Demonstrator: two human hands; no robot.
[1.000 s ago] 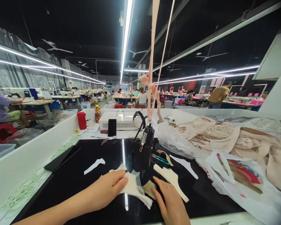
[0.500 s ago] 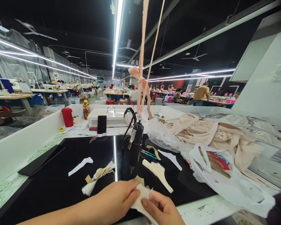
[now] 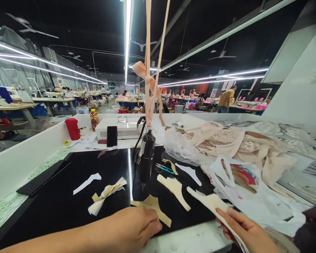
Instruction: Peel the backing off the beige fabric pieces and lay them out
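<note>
My left hand is closed at the front middle of the black work surface, its fingers curled over the near edge of a flat tan cut piece; the fingertips are partly hidden. To the right, my right hand pinches a stack of cream fabric pieces between thumb and fingers, held above the table's front edge. Between the hands lies another cream cut piece. A black handheld power tool hangs tip down on a peach strap, just beyond my left hand.
Thread snips and a white cut piece lie beyond the cream piece. A bundle of scraps sits left. A plastic bag and beige garments crowd the right. A white box and phone stand behind.
My hands were together at the fabric pieces. My right hand has moved right with the cream stack, and the tan piece now shows flat beside my left hand.
</note>
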